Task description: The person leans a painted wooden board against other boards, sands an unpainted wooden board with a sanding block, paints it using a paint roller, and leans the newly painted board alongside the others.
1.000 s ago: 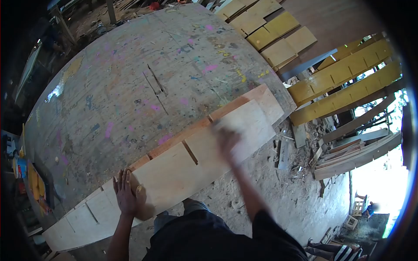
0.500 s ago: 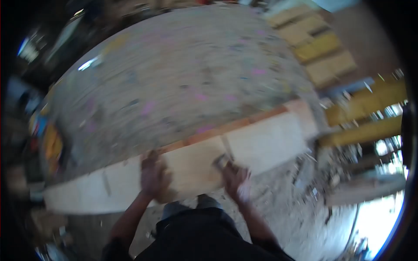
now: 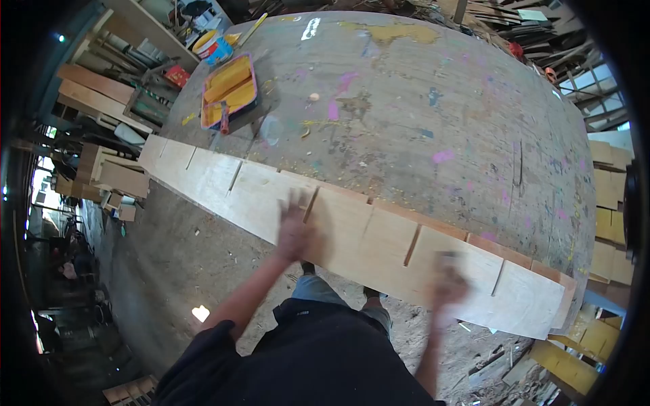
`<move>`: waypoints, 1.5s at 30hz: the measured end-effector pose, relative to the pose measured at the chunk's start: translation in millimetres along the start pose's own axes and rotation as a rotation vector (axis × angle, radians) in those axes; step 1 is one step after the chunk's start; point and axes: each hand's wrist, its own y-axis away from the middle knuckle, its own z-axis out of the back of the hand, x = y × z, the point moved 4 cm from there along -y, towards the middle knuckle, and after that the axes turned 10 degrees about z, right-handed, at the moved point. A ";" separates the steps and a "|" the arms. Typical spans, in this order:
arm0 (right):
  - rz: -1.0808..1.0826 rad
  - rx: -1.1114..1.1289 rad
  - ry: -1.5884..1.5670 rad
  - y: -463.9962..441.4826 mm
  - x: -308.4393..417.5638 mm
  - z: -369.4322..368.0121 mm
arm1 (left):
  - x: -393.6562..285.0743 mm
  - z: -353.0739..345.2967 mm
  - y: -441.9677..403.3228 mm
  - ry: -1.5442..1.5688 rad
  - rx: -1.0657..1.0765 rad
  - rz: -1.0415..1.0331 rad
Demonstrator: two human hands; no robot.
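A long pale wooden board (image 3: 352, 233) with narrow slots lies along the near edge of the paint-stained table (image 3: 406, 108). Beneath its far edge, reddish-brown wood (image 3: 433, 223) shows. My left hand (image 3: 295, 229) rests with spread fingers on the middle of the board, beside one slot. Toward the right part of the board, my right hand (image 3: 450, 284) is blurred by motion, its fingers curled around a small dark-edged block (image 3: 447, 257) against the surface.
A paint tray (image 3: 230, 88) with yellow paint and a brush (image 3: 224, 118) sits at the table's left, near a blue and white bucket (image 3: 212, 47). Yellow slotted boards (image 3: 565, 365) are at the lower right. Wood pieces (image 3: 98, 88) are stacked at the left.
The view has swung left, bringing the paint tray into clear sight. My right hand has moved along the board, away from my left hand, which stays on the board.
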 end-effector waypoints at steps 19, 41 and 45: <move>0.118 0.136 -0.112 -176.2 309.3 20.0 | 307.7 42.1 -20.0 0.059 -0.008 0.281; -0.344 0.034 -0.100 -141.0 281.9 56.7 | 306.2 35.8 -22.1 -0.075 -0.014 0.224; -0.539 -0.003 0.125 -126.2 186.4 37.0 | 306.6 33.9 -20.9 -0.059 -0.023 0.220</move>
